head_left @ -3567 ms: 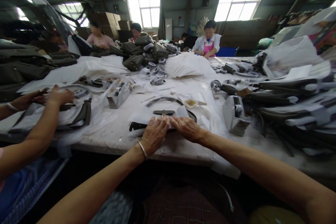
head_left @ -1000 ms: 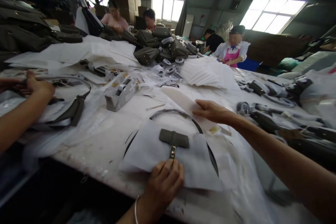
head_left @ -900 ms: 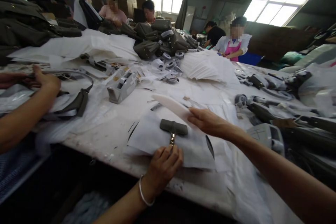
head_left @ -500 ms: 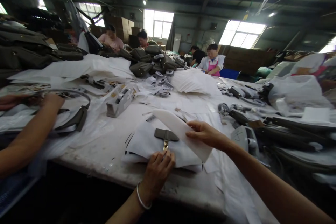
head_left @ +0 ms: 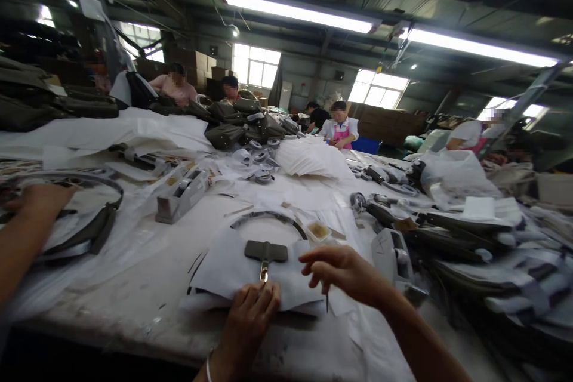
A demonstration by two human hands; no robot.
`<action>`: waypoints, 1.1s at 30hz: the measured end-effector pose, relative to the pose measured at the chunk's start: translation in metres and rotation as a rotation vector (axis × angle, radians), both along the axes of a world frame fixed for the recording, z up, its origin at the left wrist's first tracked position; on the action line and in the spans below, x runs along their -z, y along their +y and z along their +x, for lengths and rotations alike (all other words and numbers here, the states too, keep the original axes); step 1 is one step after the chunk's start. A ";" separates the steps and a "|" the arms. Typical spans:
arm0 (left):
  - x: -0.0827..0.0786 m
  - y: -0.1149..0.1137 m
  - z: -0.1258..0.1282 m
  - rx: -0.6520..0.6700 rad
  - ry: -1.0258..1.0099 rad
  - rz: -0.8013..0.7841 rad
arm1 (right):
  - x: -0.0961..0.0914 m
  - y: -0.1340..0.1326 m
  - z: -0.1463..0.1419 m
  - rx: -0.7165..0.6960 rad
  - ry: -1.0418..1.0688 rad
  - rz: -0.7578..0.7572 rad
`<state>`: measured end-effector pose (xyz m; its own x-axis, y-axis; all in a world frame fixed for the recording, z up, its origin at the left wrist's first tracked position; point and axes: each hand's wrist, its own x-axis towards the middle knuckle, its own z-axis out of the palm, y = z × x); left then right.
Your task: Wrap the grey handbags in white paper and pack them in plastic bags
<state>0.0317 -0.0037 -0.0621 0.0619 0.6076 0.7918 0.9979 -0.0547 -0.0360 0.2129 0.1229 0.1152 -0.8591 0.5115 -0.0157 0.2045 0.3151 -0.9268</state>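
Note:
In front of me lies a handbag wrapped in white paper [head_left: 215, 268], its dark curved handle [head_left: 273, 215] arching at the far side. An olive T-shaped flap tab [head_left: 267, 252] with a gold metal clasp [head_left: 264, 273] rests on top of the paper. My left hand [head_left: 255, 307] is closed over the lower end of this tab, pressed against the paper. Over the right side of the bag hovers my right hand [head_left: 347, 273], fingers bent and apart, nothing visible between them. A thin dark strip shows just below its fingers.
A grey tape dispenser [head_left: 181, 194] stands left, another dispenser [head_left: 394, 256] right. Beyond are a small tub [head_left: 317, 231], a white paper stack [head_left: 308, 155] and piled olive bags [head_left: 233, 122]. At left, a co-worker's arm [head_left: 33, 221] reaches over another bag. More wrapped bags [head_left: 474, 233] fill the right.
The white sheet has left my right hand, which now stays empty over the bag's right side. The handle has come into view. My left hand keeps hold of the tab; my view has shifted.

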 end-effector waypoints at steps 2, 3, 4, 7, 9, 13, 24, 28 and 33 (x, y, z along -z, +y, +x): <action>0.001 0.000 0.001 0.002 0.001 0.000 | 0.015 -0.014 -0.029 -0.022 0.016 0.224; 0.003 -0.001 0.001 0.005 -0.005 -0.004 | 0.021 -0.020 -0.041 -0.052 0.022 0.305; 0.004 -0.002 0.003 0.008 -0.013 -0.009 | 0.027 -0.025 -0.050 -0.090 0.018 0.358; 0.011 0.000 0.005 0.022 -0.023 -0.006 | 0.046 -0.028 -0.067 -0.186 -0.076 0.451; 0.016 0.003 0.005 0.009 -0.007 0.009 | 0.059 -0.022 -0.073 -0.213 -0.153 0.474; 0.018 0.008 0.002 -0.029 0.060 0.095 | 0.081 -0.007 -0.080 -0.197 -0.227 0.410; 0.009 0.029 -0.001 -0.090 0.162 0.462 | 0.135 0.015 -0.078 -0.123 -0.090 0.305; 0.010 0.026 0.000 -0.072 0.151 0.447 | 0.134 0.014 -0.076 -0.099 -0.078 0.238; 0.016 0.020 0.000 -0.046 0.128 0.323 | 0.110 0.001 -0.078 -0.081 -0.111 0.211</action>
<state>0.0316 0.0166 -0.0782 0.1518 0.3316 0.9311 0.9852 0.0247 -0.1694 0.1353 0.1236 0.0049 -0.8963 0.4432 -0.0128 0.2680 0.5185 -0.8120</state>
